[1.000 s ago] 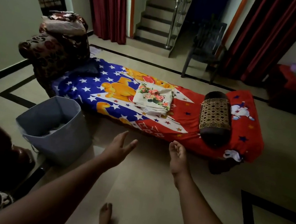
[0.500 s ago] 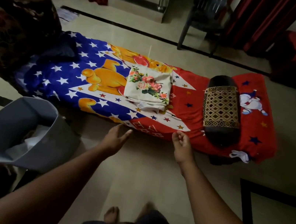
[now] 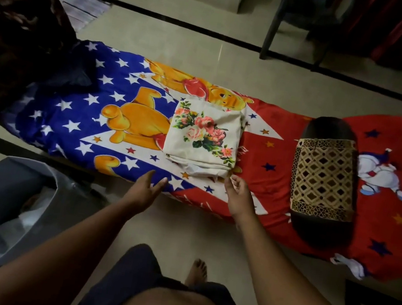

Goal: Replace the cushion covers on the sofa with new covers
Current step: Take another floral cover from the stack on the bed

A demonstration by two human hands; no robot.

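A folded stack of cream covers with a rose print [image 3: 203, 137] lies in the middle of a low bed spread with a blue and red cartoon sheet [image 3: 81, 117]. A dark bolster cushion with a gold lattice band [image 3: 325, 177] lies across the sheet's red end. My left hand [image 3: 146, 191] hovers open over the sheet's near edge, empty. My right hand [image 3: 237, 197] reaches the near corner of the folded covers, fingers loosely curled; its fingertips are at the cloth's edge and nothing is held. At the far left stands a dark floral sofa [image 3: 10, 37] with cushions.
A grey fabric basket [image 3: 1, 210] holding pale cloth stands on the floor at my lower left. A dark chair [image 3: 302, 23] and red curtains [image 3: 388, 26] stand beyond the bed. Stair steps are at the top. My bare foot [image 3: 198, 270] is on the tiled floor.
I have stepped closer to the bed and looked further down. Both hands have moved forward, the right one reaching the near corner of the folded covers.
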